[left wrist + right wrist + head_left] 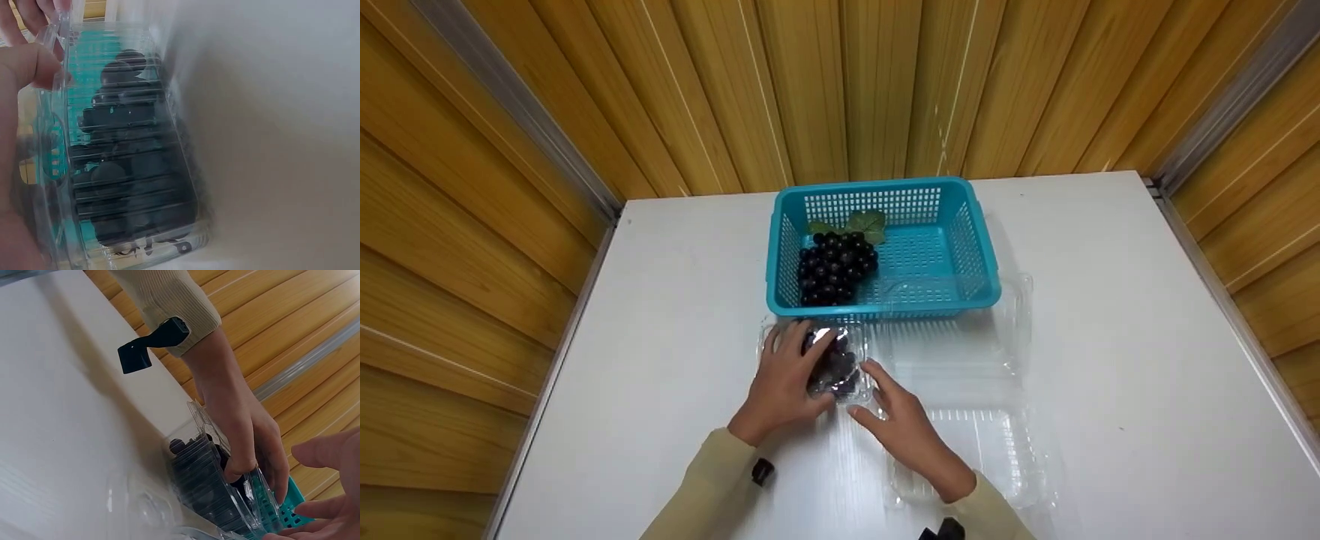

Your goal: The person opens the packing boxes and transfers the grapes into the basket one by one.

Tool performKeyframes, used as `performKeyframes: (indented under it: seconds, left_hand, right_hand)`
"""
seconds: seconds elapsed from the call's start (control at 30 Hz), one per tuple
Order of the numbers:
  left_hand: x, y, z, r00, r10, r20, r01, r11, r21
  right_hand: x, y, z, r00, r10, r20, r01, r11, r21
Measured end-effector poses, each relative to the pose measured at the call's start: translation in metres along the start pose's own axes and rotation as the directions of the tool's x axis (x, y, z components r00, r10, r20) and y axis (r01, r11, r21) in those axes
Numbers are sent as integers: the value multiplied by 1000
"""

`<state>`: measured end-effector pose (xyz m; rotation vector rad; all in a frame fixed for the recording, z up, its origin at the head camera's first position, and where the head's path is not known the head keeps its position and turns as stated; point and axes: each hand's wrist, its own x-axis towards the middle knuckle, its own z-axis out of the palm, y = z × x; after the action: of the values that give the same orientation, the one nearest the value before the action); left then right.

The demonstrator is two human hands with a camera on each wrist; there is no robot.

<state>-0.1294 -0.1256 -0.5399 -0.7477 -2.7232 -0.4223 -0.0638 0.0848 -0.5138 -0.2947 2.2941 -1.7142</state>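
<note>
Head view: left hand (786, 382) lies over a small clear plastic box (846, 364), fingers spread across the lid and pressing on it, thumb at the near edge. Right hand (907, 427) is unclenched and grips nothing; its fingertips are at the box's right side, thumb apart from the index finger.

Box: thin, glossy, squarish with rounded corners, side walls ribbed; sits on the smooth white table (682, 300), just in front of the basket. Contents: dark round fruits (135, 163) packed close, seen through the ribs in the left wrist view; image blurred there, so they are probably grapes, count not readable.

Under and beside the right forearm: a larger clear container, unfolded, its ribbed tray (982, 427) nearer the person and its lid (960, 352) toward the basket, overlapping the front rim in view.

Basket (877, 185): turquoise plastic, rectangular, perforated walls. Inside, at left, a bunch of shiny black grapes (836, 270) with green leaves (866, 223).

Sleeve (180, 304): beige ribbed knit. Surrounding panels (877, 90): wood-grained, grooved.
</note>
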Motion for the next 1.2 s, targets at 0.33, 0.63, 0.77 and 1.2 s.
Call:
performKeyframes:
  seconds: [0.33, 0.63, 0.77, 1.2]
  left_hand:
    - [-2, -1, 0, 999, 29, -37, -29, 1000, 1]
    - [-2, 3, -2, 999, 20, -37, -21, 1000, -12]
    - [-2, 4, -3, 999, 22, -44, -23, 999, -28]
    - [3, 5, -6, 1000, -4, -31, 3, 999, -37]
  right_hand:
    - [1, -2, 2, 1000, 6, 17, -6, 1000, -5]
    - [2, -5, 3, 999, 37, 33, -37, 999, 3]
    - [2, -6, 3, 999, 36, 29, -36, 999, -7]
    - [1, -7, 3, 999, 25, 33, -25, 999, 19]
